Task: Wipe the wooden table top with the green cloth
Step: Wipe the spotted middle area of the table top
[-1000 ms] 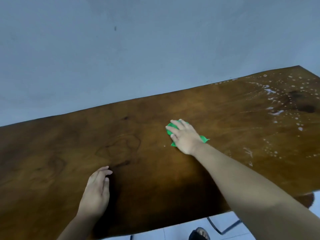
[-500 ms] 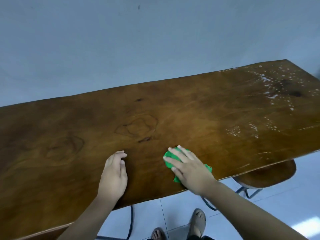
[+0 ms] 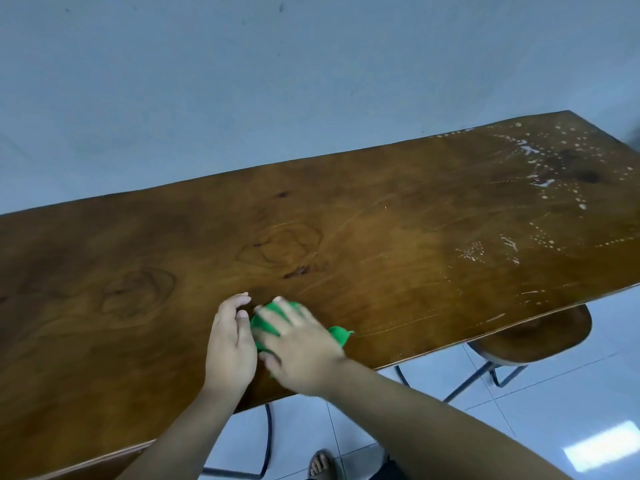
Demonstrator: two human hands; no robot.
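The wooden table top (image 3: 381,230) fills the middle of the view, dark brown with knots. My right hand (image 3: 301,344) lies flat on the green cloth (image 3: 268,322) near the table's front edge, fingers spread and pressing it down; most of the cloth is hidden under the hand, with a corner sticking out to the right. Flat on the wood just left of the cloth rests my left hand (image 3: 228,341), its thumb side touching the cloth. White foam spots (image 3: 543,174) cover the table's far right end.
A grey wall rises behind the table's far edge. A round wooden stool (image 3: 540,341) on metal legs stands under the right front edge. White floor tiles and a sandalled foot (image 3: 322,465) show below the front edge.
My right hand has slid the cloth from mid-table toward the front edge, then left until it meets my left hand. My left hand stays flat on the wood.
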